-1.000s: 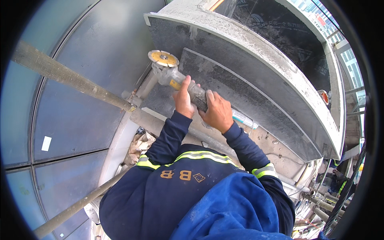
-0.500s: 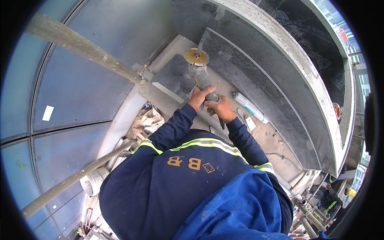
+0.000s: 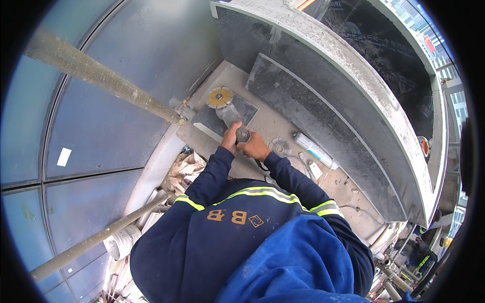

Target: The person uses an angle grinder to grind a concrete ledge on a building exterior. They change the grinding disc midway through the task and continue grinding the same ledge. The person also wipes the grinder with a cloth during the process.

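Grinder [image 3: 229,115] clasped in left hand [image 3: 230,138] and right hand [image 3: 256,147], yellow disc [image 3: 220,98] over dark slab [image 3: 245,109]; no cut shows, so work looks early, though contact is unclear.

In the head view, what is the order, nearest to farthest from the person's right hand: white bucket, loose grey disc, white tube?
From the right hand, which grips the grinder:
1. Grey disc, just to its right
2. White tube, farther right
3. White bucket, far to the lower left
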